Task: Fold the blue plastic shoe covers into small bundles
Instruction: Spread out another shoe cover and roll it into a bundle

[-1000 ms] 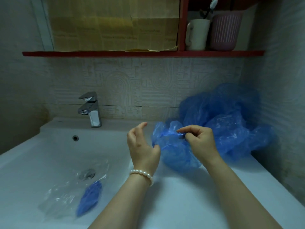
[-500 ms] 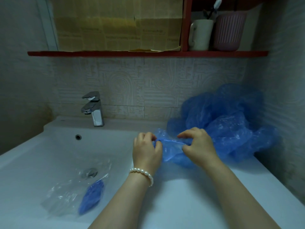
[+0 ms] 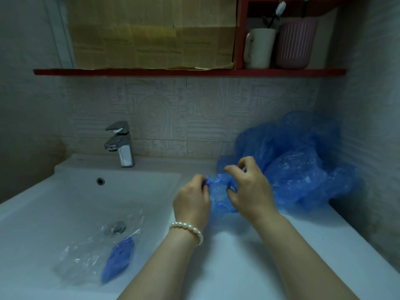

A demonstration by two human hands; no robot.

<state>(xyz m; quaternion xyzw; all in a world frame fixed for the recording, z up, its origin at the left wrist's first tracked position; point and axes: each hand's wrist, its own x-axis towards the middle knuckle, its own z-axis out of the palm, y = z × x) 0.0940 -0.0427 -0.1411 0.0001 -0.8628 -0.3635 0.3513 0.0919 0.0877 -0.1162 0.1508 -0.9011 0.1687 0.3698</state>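
I hold one blue shoe cover [image 3: 218, 191] just above the counter [image 3: 249, 256], beside the loose pile [image 3: 303, 165]. My left hand [image 3: 191, 202] pinches its gathered edge; my right hand [image 3: 249, 189] curls its fingers around the crumpled film. It looks feather-light, limp and slick, so I judge the elastic rim the best hold.

Your forearms are bare, with no sleeves showing on either. Your left hand [image 3: 191, 201] has a single-strand bracelet [image 3: 187, 230] of small white pearl-like beads round its wrist. Your right hand [image 3: 251, 188] wears nothing.
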